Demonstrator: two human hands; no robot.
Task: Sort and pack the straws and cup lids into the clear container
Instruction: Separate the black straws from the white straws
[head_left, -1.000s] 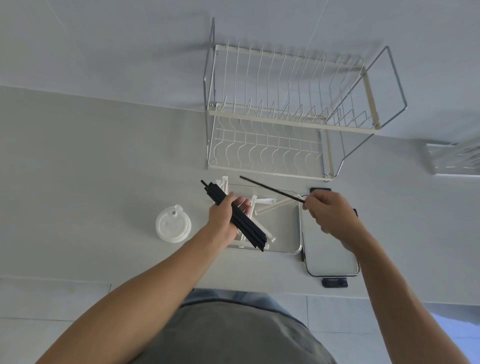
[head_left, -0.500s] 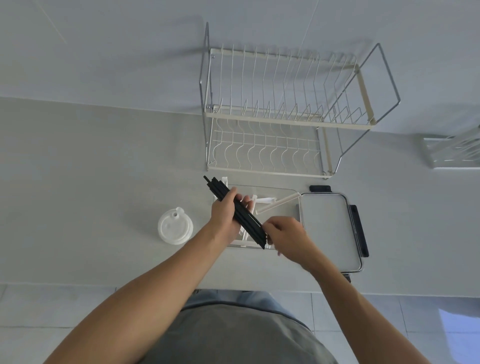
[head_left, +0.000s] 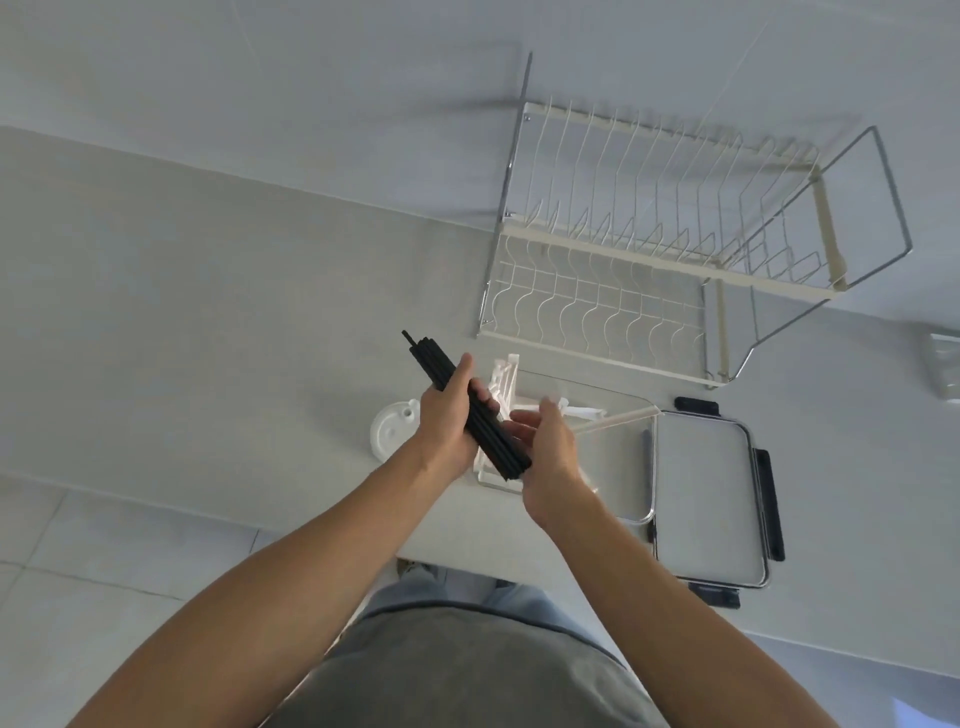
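My left hand (head_left: 448, 415) grips a bundle of black straws (head_left: 488, 436) that slants from upper left to lower right above the clear container (head_left: 636, 499). My right hand (head_left: 545, 447) has straight fingers, its palm against the lower end of the bundle. Inside the container lie white paper-wrapped straws (head_left: 506, 376) and a pale straw (head_left: 618, 421). A white cup lid (head_left: 392, 428) lies on the counter to the left of the container, partly hidden by my left wrist.
The container's lid (head_left: 706, 499) with black clips lies just to the right of the container. A two-tier wire dish rack (head_left: 670, 249) stands behind them against the wall. The counter's front edge runs under my forearms.
My right hand added its single black straw to the bundle in my left hand, then opened flat against the bundle's lower end. The view shifted left.
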